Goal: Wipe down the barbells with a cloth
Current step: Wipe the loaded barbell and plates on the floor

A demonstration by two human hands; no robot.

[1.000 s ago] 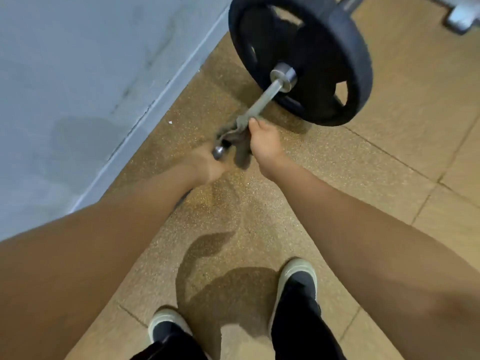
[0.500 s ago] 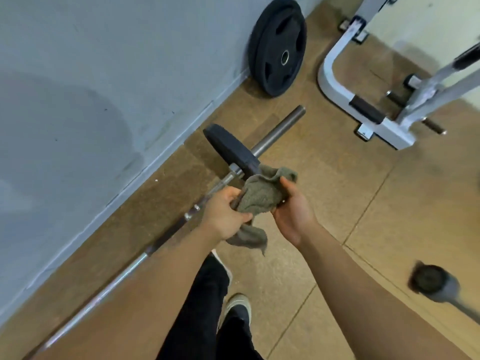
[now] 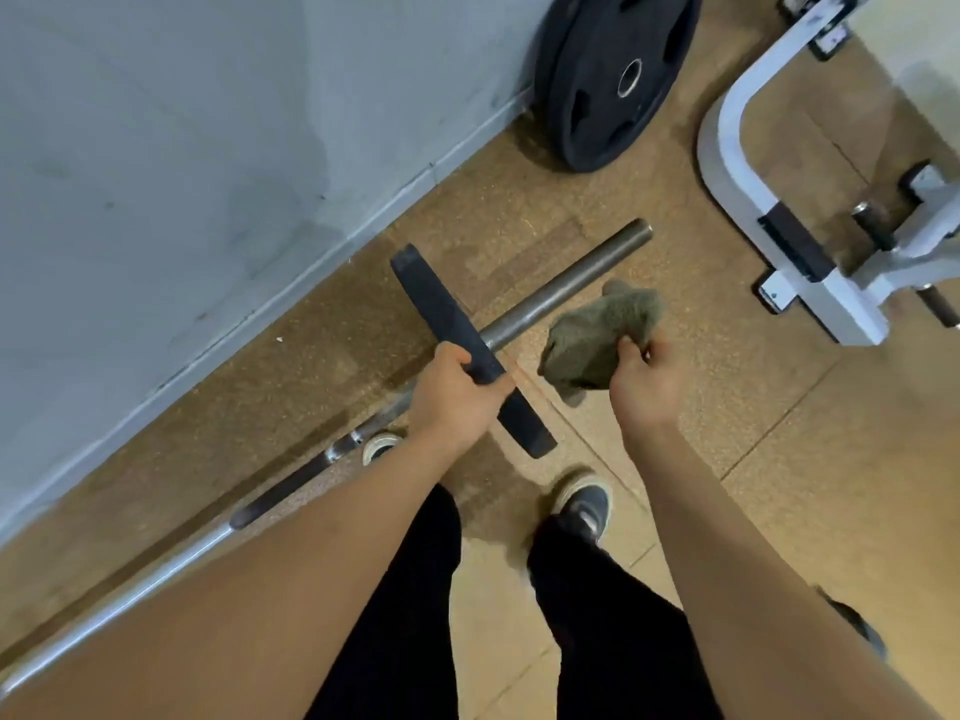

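1. My left hand (image 3: 457,397) is wrapped around the rim of the black plate (image 3: 457,330) loaded on the barbell (image 3: 561,293); my fingers curl over the plate's top edge and my thumb presses its near face, so the grip is closed tight on the plate.
2. My right hand (image 3: 644,381) is just right of that plate, apart from it, fingers bunched around the olive-green cloth (image 3: 597,335), which is crumpled into a wad with a loose corner hanging below my palm.
3. The cloth sits just beside the plate, close above the barbell's bare sleeve without clearly touching it; I cannot tell if there is a gap.
4. The barbell lies on the brown floor (image 3: 779,485), running diagonally past the plate: its thick sleeve end points up and away from the plate to the right, and its shaft runs down from the plate to the left, alongside the grey wall (image 3: 182,148).
5. The plate stands on edge across the bar, tilted.
6. Beyond the plate, a second black plate (image 3: 613,75) leans against the wall.
7. Right of the plate, well apart, stands a white machine frame (image 3: 737,163).
8. Below the plate are my two shoes (image 3: 584,504) and black trouser legs, one shoe partly hidden behind my left forearm.
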